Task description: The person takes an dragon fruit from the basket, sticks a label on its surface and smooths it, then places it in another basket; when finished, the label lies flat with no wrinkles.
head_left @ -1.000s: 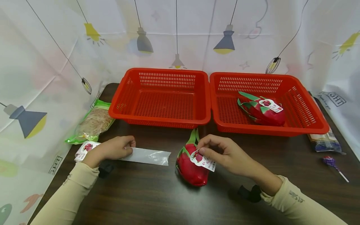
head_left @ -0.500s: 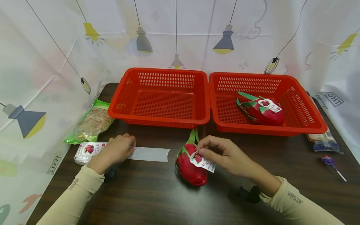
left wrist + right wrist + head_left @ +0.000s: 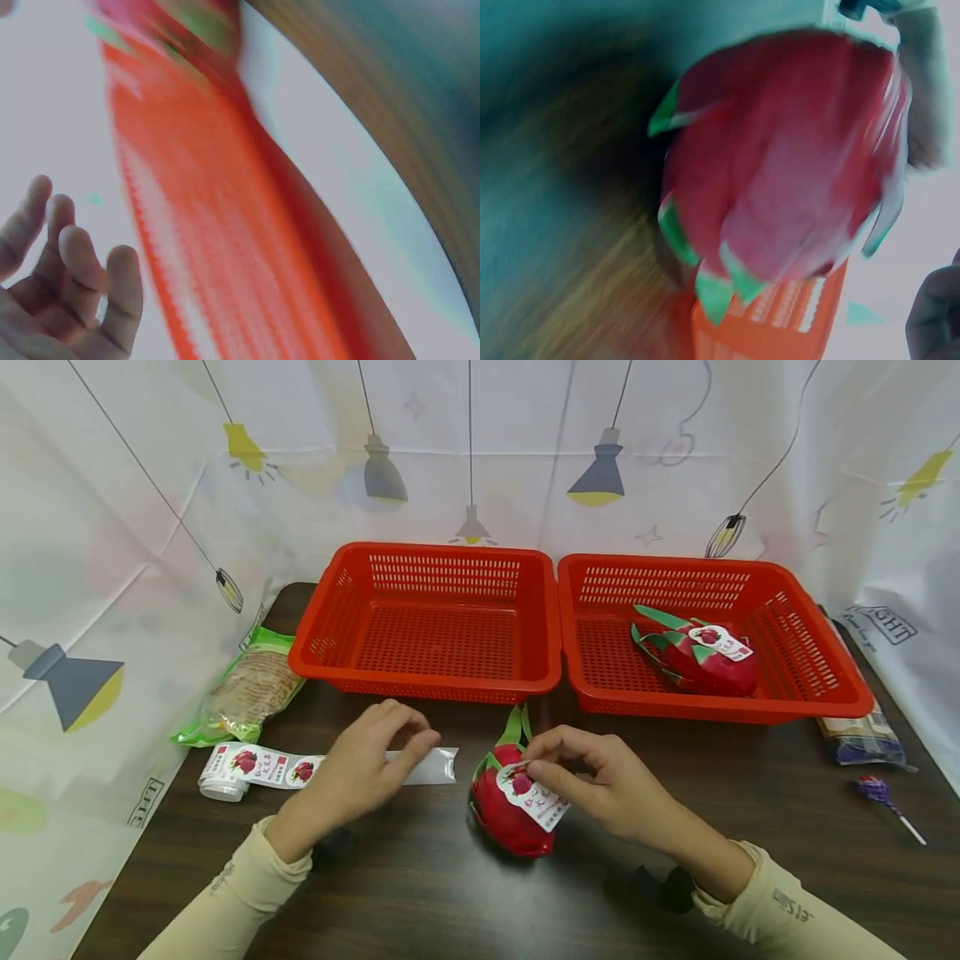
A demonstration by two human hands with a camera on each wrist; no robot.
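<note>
A red dragon fruit (image 3: 510,831) with green leaf tips lies on the table between the hands; it also fills much of the right wrist view (image 3: 780,165). My right hand (image 3: 603,781) pinches the upper corner of a white sticker (image 3: 538,802) printed with a dragon fruit. That sticker overlaps the fruit's upper side. My left hand (image 3: 367,768) holds nothing, its thumb and fingers apart. Beneath it runs a label strip (image 3: 262,768) from a small roll (image 3: 223,787), its bare end (image 3: 435,767) reaching toward the fruit. The middle of the strip is hidden by this hand.
Two red baskets stand at the back: the left one (image 3: 427,681) and the right one (image 3: 705,710), which holds a stickered dragon fruit (image 3: 693,664). A green-edged food packet (image 3: 255,685) lies left. At right are another packet (image 3: 862,739) and a lollipop (image 3: 873,789).
My left hand has let go of the strip and moved right toward the fruit, uncovering the roll and its printed labels. My right hand stays at the fruit; the sticker has tilted slightly.
</note>
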